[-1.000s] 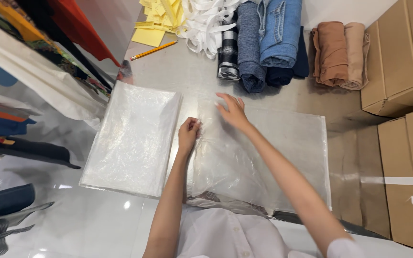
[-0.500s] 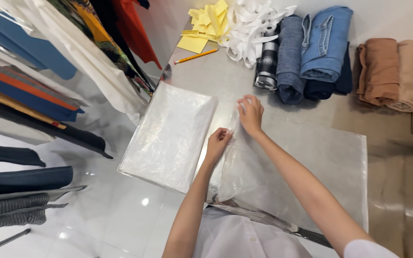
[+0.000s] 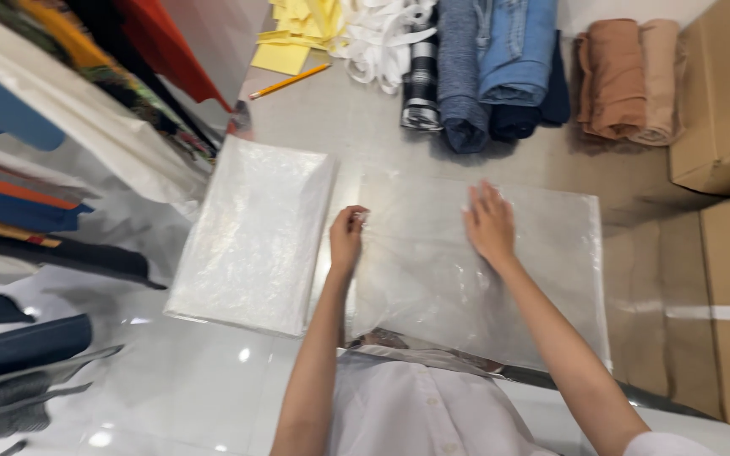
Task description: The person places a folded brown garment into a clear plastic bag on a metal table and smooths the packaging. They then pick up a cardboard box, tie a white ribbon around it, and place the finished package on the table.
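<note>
Along the left edge of the frame, hanging garments point(image 3: 35, 160) in blue, orange, cream and dark cloth crowded in from the upper left down to the lower left. Just right of them, left of centre, a stack of clear bags point(image 3: 255, 232) lay flat on the pale glossy floor point(image 3: 187, 397). Above the stack, near the top edge, a pencil point(image 3: 289, 81) lay slanted beside yellow paper point(image 3: 293, 34) and a heap of white straps point(image 3: 382, 34).

At centre, the left hand point(image 3: 346, 239) sat at the left edge of a single clear bag point(image 3: 542, 279), its fingers curled in and pinching that edge. The bag was spread flat on the floor, reaching from the middle of the frame to the right, with its near side running under a white shirt point(image 3: 416, 405) at the bottom edge; just where bag met shirt could not be told. The right hand point(image 3: 490, 224) lay palm down on the upper middle of the bag, fingers straight and slightly spread, pressing the film.

Above the bag, at top centre, stood a checked roll point(image 3: 420, 76) touching folded jeans point(image 3: 496, 59). Further right lay rolled brown cloth point(image 3: 627, 76). Cardboard boxes point(image 3: 724, 101) filled the right edge from top to bottom.
</note>
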